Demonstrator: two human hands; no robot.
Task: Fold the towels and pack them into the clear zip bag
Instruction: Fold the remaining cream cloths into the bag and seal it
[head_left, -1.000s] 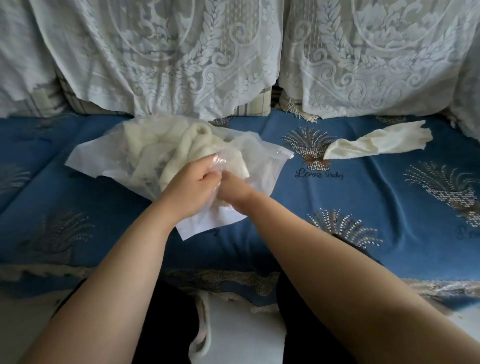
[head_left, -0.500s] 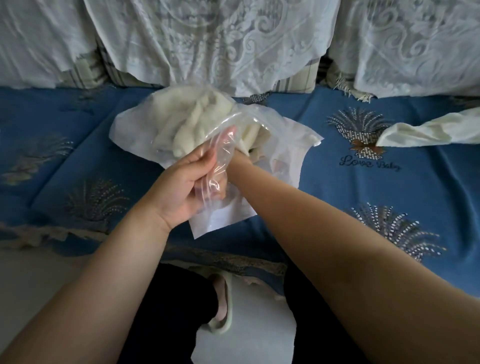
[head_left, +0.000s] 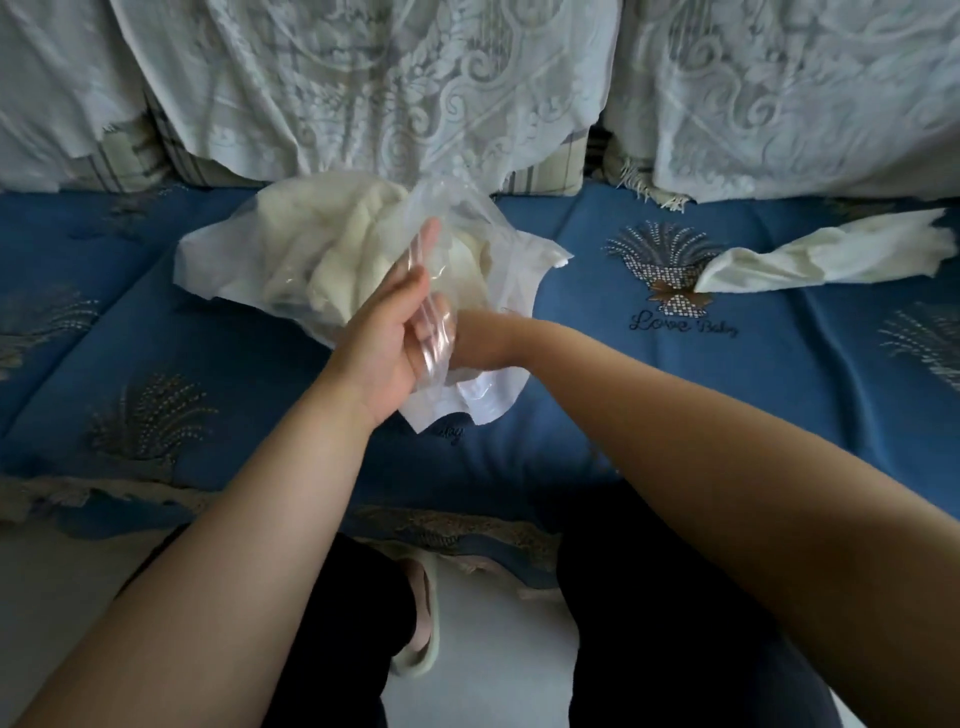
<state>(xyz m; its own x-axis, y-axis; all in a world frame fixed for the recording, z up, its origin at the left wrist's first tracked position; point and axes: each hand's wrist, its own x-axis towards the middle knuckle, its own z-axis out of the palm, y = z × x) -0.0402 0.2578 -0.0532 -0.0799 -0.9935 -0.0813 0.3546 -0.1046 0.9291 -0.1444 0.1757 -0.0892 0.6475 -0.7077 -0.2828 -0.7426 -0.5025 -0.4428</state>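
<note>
The left hand (head_left: 387, 343) holds the mouth edge of the clear zip bag (head_left: 218, 260), fingers straight. The right hand (head_left: 467, 338) is inside the bag among cream towels (head_left: 332, 244); its grip cannot be told. Another towel (head_left: 826, 254) lies far right.

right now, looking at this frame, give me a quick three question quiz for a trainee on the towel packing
1. True or false: every cream towel is already inside the clear plastic zip bag.
2. Which hand holds the bag's mouth open from outside? A) left hand B) right hand C) neither
3. Fill in: the loose cream towel lies on the blue patterned couch cover, to the ____ of the bag.

Key
1. False: one towel still lies outside, while bunched cream towels show through the plastic.
2. A: the left hand pinches the film; the right hand reaches into the bag, its fingers hidden.
3. right
</note>
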